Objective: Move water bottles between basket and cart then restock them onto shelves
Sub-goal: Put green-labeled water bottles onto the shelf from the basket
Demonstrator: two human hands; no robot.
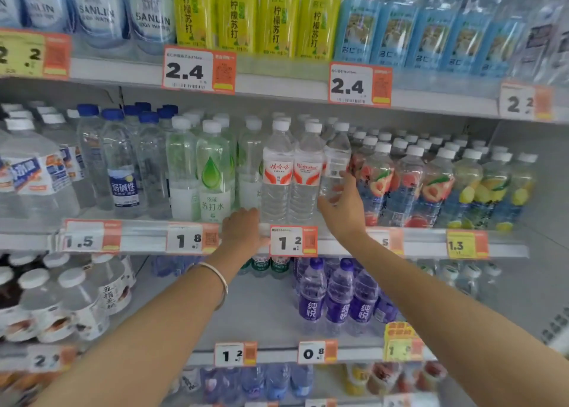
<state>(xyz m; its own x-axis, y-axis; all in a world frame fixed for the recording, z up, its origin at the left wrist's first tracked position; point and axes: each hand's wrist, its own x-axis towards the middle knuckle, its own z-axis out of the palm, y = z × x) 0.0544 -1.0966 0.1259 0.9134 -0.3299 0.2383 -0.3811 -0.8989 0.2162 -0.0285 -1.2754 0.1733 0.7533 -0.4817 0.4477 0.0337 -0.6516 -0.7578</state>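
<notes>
Two clear water bottles with red and white labels stand at the front of the middle shelf, above the 1.2 price tag. A third bottle of the same kind is tilted slightly just to their right. My right hand grips its lower part. My left hand rests on the shelf edge beside the 1.2 tag, fingers curled over the rail, just below the leftmost red-labelled bottle. It holds no bottle.
Green soda water bottles stand left of the red-labelled ones; peach-labelled drinks crowd the right. Purple-labelled bottles fill the shelf below. Yellow and blue bottles line the top shelf. Neither basket nor cart is in view.
</notes>
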